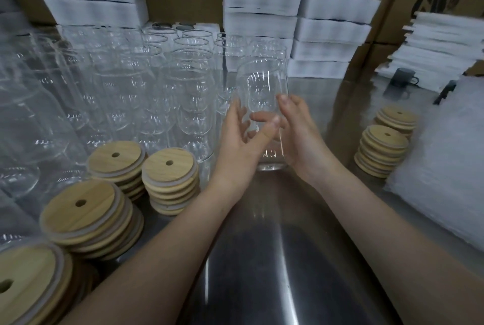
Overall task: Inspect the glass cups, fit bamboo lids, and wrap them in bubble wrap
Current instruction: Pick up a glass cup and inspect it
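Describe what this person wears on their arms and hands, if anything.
Nothing shows. Left forearm and right forearm are bare to the frame edge, no sleeves. Left hand and right hand carry no gloves, rings, watch or bracelets.

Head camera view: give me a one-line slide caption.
A lidless glass cup held by left hand and right hand, bamboo lid stacks on either side.

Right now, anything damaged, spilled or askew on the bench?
Nothing spilled or visibly broken. Bamboo lid stacks sit staggered, slightly leaning. Glass cup held by left hand and right hand shows no obvious crack.
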Demonstrator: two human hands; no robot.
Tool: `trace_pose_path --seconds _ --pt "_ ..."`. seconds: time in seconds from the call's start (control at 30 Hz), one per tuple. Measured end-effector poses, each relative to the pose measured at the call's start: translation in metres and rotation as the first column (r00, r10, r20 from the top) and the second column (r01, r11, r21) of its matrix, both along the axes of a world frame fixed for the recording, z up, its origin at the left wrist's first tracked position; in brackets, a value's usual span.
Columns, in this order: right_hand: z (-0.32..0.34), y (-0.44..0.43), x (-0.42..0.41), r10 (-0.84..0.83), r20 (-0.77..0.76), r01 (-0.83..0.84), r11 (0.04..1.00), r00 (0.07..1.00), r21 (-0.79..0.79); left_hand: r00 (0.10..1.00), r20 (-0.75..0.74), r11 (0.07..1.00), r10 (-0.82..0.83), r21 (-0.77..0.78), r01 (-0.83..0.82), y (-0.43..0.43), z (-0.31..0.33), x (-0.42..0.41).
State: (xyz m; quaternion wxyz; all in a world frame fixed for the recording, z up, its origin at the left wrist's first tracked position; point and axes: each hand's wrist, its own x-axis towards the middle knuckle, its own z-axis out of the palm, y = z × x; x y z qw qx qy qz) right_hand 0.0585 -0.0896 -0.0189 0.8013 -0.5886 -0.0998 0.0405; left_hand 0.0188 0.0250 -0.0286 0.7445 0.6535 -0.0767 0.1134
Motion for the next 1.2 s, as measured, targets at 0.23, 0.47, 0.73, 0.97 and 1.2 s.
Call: trace_pose_path --seconds 0.23,0.47,0.73,0.97,1.2 --pt "-0.002 0.003 0.001 -0.127 0.014 0.128 0.990 0.992 -0.057 0.946 0.228 0.935 0.230 0.218 -0.280 -0.002 -0.007 0.001" --pt "0.007 -0.002 -0.001 -0.135 -0.027 0.136 0.990 0.990 0.035 0.964 0.190 0.944 0.184 0.240 -0.228 -0.006 -0.002 -0.005" --pt "0.009 -0.001 -0.004 -0.275 0.100 0.275 0.961 0.956 0.014 1.000 0.007 1.000 0.004 0.017 -0.004 -0.004 0.002 -0.004" --pt "0.011 -0.001 -0.006 0.001 -0.079 -0.002 1.000 0.997 -0.017 0.993 -0.003 0.987 -0.122 -0.102 0.121 -0.005 -0.001 -0.002" --pt "0.010 0.001 -0.008 -0.167 0.044 0.170 0.980 0.985 -0.103 0.982 0.140 0.987 0.126 0.085 -0.139 -0.006 -0.003 -0.001"
